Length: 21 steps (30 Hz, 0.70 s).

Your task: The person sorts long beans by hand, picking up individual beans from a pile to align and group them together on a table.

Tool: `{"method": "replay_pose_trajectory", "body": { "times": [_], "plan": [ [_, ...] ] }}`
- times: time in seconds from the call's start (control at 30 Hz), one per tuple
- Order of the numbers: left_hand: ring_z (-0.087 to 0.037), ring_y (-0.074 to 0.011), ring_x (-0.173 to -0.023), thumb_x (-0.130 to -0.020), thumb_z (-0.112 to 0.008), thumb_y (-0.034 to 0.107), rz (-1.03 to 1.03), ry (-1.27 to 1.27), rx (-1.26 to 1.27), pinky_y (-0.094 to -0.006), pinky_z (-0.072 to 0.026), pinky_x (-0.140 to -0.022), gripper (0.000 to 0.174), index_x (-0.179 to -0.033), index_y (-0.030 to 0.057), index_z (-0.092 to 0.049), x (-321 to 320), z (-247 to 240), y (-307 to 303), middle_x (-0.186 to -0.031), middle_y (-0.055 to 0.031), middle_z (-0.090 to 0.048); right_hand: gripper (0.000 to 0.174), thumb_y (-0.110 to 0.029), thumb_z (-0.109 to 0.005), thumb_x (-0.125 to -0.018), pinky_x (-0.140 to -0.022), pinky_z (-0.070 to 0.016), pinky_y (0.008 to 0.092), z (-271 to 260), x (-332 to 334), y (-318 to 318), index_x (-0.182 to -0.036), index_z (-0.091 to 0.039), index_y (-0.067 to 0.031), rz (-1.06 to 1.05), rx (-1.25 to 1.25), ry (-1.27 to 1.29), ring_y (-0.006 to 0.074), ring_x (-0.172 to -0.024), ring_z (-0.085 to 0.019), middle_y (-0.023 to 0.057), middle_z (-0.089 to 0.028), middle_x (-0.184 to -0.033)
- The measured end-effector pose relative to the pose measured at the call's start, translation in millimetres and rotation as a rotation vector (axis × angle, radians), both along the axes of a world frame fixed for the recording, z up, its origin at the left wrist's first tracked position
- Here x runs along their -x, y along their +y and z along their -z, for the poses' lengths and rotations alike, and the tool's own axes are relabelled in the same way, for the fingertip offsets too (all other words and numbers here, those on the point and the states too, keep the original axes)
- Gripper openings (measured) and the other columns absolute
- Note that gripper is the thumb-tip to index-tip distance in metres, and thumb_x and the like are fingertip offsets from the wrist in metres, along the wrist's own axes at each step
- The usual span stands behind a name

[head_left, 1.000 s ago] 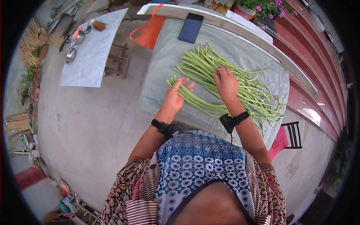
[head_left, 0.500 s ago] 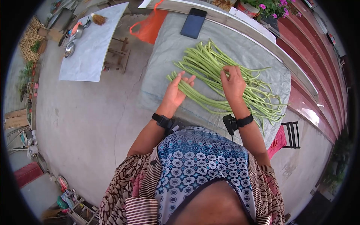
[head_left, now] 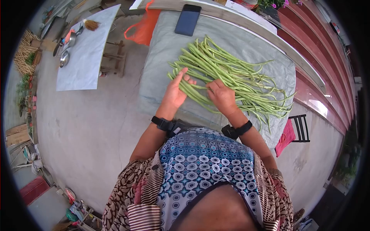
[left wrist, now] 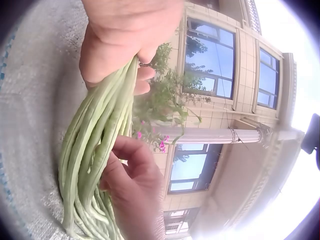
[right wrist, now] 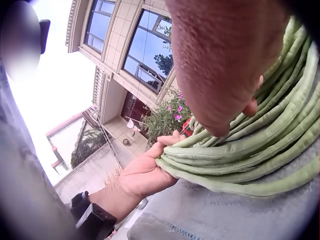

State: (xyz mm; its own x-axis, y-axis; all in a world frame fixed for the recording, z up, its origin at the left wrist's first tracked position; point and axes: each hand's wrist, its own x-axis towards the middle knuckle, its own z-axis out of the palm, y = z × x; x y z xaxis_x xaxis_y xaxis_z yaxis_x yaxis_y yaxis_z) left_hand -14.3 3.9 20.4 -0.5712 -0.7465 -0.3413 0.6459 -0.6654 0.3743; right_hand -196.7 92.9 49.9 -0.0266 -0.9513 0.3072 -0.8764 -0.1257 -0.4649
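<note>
Long green yardlong beans lie in a loose pile on the covered table. My left hand grips the end of a separate bundle of yardlong beans, thumb along its top. In the right wrist view the bean ends poke out between the left thumb and fingers. Close to the left one, my right hand has thumb and forefinger together on a bean at the bundle's side, as the left wrist view shows. The bundle's far end passes beneath the right hand in the head view.
A phone lies at the table's far edge, near an orange plastic bag. Grey sheeting covers the table. To the left stands a white-topped table with a brush and metal bowls. Red steps rise at the right.
The right hand has drawn back from over the main pile, down and left towards the left hand. The left hand keeps its hold on the bundle, and the head view has shifted slightly.
</note>
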Motion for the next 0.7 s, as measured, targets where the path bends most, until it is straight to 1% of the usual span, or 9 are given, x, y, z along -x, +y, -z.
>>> {"method": "replay_pose_trajectory", "body": {
  "times": [0.03,0.13,0.3,0.33,0.43,0.53,0.63,0.7],
  "plan": [
    [-0.052,-0.0148,-0.077,-0.101,-0.049,0.025,0.007,-0.006,-0.007,-0.039,-0.0456,-0.093,0.028,-0.123,0.0075,-0.054,2.4,-1.9,0.9,-0.079,0.0026,-0.05,0.009,-0.015,-0.066,-0.079,-0.057,-0.0517,0.0384,-1.9,1.0,2.0,-0.087,-0.064,-0.0138,0.036,-0.031,0.044,0.0274,-0.065,-0.063,0.0043,-0.059,-0.082],
    [-0.052,-0.0162,-0.075,-0.1,-0.051,0.024,-0.01,0.002,-0.03,-0.0391,-0.0482,-0.086,0.028,-0.12,0.0048,-0.053,-0.6,3.6,0.2,-0.077,0.0014,-0.049,0.009,-0.016,-0.065,-0.077,-0.056,-0.0511,0.0385,-13.6,8.9,10.0,-0.085,-0.062,-0.0142,0.127,-0.091,0.159,0.0272,-0.063,-0.062,0.0037,-0.058,-0.081],
    [-0.05,-0.014,-0.072,-0.1,-0.051,0.024,0.007,-0.01,-0.013,-0.0379,-0.0479,-0.084,0.028,-0.121,0.0059,-0.053,-1.8,8.8,1.9,-0.075,0.0032,-0.047,0.011,-0.015,-0.066,-0.074,-0.054,-0.0491,0.0379,-20.8,48.5,24.4,-0.083,-0.06,-0.0153,0.189,-0.034,0.238,0.0264,-0.061,-0.061,0.0027,-0.058,-0.082],
    [-0.05,-0.0135,-0.072,-0.1,-0.051,0.024,0.018,-0.004,-0.006,-0.0374,-0.0476,-0.085,0.027,-0.121,0.0065,-0.054,-1.0,7.8,1.1,-0.075,0.0037,-0.047,0.011,-0.015,-0.066,-0.073,-0.055,-0.0488,0.039,-23.9,57.3,26.0,-0.082,-0.06,-0.0158,0.226,-0.001,0.24,0.0264,-0.062,-0.061,0.0024,-0.058,-0.082],
    [-0.049,-0.0126,-0.071,-0.101,-0.05,0.025,0.049,-0.001,0.014,-0.0364,-0.0475,-0.085,0.027,-0.121,0.0071,-0.054,2.1,-0.1,0.2,-0.074,0.0045,-0.047,0.013,-0.016,-0.066,-0.074,-0.057,-0.0487,0.0406,-26.5,78.2,30.3,-0.086,-0.06,-0.0168,0.355,0.022,0.259,0.0276,-0.063,-0.062,0.001,-0.06,-0.085],
    [-0.05,-0.0131,-0.07,-0.101,-0.05,0.024,0.032,0.022,0.008,-0.0372,-0.0481,-0.084,0.027,-0.121,0.0061,-0.053,-1.1,8.1,-2.1,-0.074,0.004,-0.047,0.016,-0.019,-0.065,-0.076,-0.06,-0.0489,0.0424,-25.7,106.9,33.1,-0.091,-0.06,-0.0183,0.644,-0.058,0.295,0.0296,-0.07,-0.063,0.0006,-0.061,-0.093],
    [-0.05,-0.0133,-0.07,-0.101,-0.051,0.024,0.026,0.034,-0.009,-0.0378,-0.0484,-0.083,0.028,-0.121,0.0055,-0.053,-2.5,22.1,-0.4,-0.074,0.0038,-0.047,0.018,-0.023,-0.065,-0.078,-0.062,-0.0489,0.0439,-31.5,148.4,40.3,-0.095,-0.059,-0.0193,0.839,-0.187,0.304,0.0308,-0.077,-0.065,0.0012,-0.062,-0.1],
    [-0.05,-0.0131,-0.07,-0.101,-0.05,0.024,0.024,0.031,-0.007,-0.0378,-0.0486,-0.083,0.028,-0.121,0.0054,-0.053,-0.8,23.6,-0.8,-0.074,0.0038,-0.047,0.019,-0.024,-0.066,-0.079,-0.064,-0.049,0.0439,-33.3,156.8,43.5,-0.097,-0.061,-0.0199,0.877,-0.187,0.323,0.03,-0.081,-0.065,0.0016,-0.061,-0.104]
  ]
}}
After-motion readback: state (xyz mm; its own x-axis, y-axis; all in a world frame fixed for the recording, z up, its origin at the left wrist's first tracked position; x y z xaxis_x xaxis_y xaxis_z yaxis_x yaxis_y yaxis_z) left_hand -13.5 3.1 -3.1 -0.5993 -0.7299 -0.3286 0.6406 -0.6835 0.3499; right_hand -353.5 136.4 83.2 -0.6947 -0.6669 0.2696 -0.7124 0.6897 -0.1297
